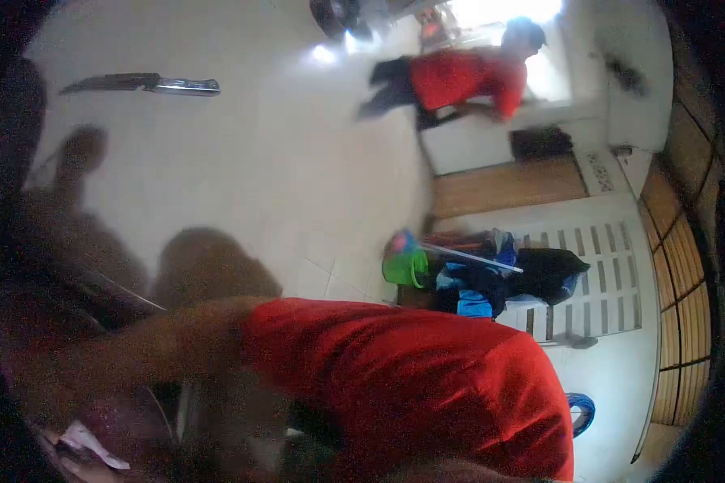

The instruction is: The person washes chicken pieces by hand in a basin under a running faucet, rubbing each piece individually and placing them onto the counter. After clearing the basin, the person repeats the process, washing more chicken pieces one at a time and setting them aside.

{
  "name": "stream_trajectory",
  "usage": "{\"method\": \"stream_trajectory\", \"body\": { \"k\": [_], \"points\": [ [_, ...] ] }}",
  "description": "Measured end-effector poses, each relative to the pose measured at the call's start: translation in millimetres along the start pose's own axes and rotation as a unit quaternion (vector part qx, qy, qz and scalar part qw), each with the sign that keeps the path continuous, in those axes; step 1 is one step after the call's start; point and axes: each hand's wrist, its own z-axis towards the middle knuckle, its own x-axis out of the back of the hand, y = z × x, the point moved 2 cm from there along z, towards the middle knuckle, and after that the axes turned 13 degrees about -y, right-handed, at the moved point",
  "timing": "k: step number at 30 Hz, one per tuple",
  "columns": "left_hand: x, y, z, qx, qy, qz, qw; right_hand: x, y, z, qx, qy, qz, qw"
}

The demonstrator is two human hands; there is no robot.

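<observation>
Neither of my hands can be made out with certainty. A person in a red shirt (411,370) bends close by in the lower part of the sideways head view. That person's bare arm (153,338) reaches to the dark lower left. There, a partly hidden hand (76,467) has its fingers at a pale, whitish-pink piece (93,444); the hand seems to belong to that arm. Beside it is a dark reddish rounded surface (125,419), too dim to name. A knife (165,84) with a shiny handle and dark blade lies on the pale floor.
Another person in red (467,79) bends near a bright opening at the back. A green bucket (407,268) stands by dark and blue cloths (471,290) against a slatted white panel (612,266). A blue coil (580,414) hangs on the wall. Dark, blurred shapes cover the left side.
</observation>
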Motion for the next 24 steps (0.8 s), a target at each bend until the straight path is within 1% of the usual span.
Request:
{"method": "stream_trajectory", "body": {
  "k": [3, 6, 10, 14, 17, 18, 19, 20, 21, 22, 23, 24],
  "points": [
    [5, 0, 8, 0.0, 0.0, -0.002, 1.0, 12, 5, -2, -0.003, 0.001, -0.008, 1.0],
    [13, 2, 9, -0.003, 0.006, -0.003, 1.0, 34, -3, -10, -0.012, -0.002, -0.019, 1.0],
    [18, 0, 6, -0.001, -0.008, 0.008, 1.0, 46, -2, -19, -0.037, 0.007, -0.025, 0.999],
    [26, -11, -6, 0.007, -0.019, 0.008, 1.0, 40, -1, -11, -0.056, -0.011, -0.015, 0.998],
    [43, -15, -17, 0.024, -0.008, 0.007, 1.0, 34, -8, -3, -0.077, -0.037, 0.043, 0.995],
    [47, -18, -20, 0.031, -0.002, -0.015, 0.999, 32, -4, -4, -0.063, -0.034, 0.051, 0.996],
    [48, -17, -23, 0.044, 0.002, -0.044, 0.998, 12, 9, -14, -0.036, 0.023, 0.02, 0.999],
    [47, -17, -25, 0.062, 0.007, -0.075, 0.995, 78, -22, -4, -0.183, -0.2, 0.181, 0.945],
    [43, -15, -19, 0.073, 0.009, -0.127, 0.989, 70, -14, -7, -0.222, -0.196, 0.111, 0.949],
    [37, -11, -12, 0.091, 0.014, -0.192, 0.977, 77, -13, -1, -0.155, -0.219, -0.044, 0.962],
    [31, -9, -6, 0.107, 0.019, -0.25, 0.962, 84, -18, 1, -0.086, -0.22, -0.196, 0.952],
    [29, -6, -5, 0.111, 0.023, -0.255, 0.96, 116, -54, 24, -0.282, -0.19, 0.121, 0.933]
  ]
}}
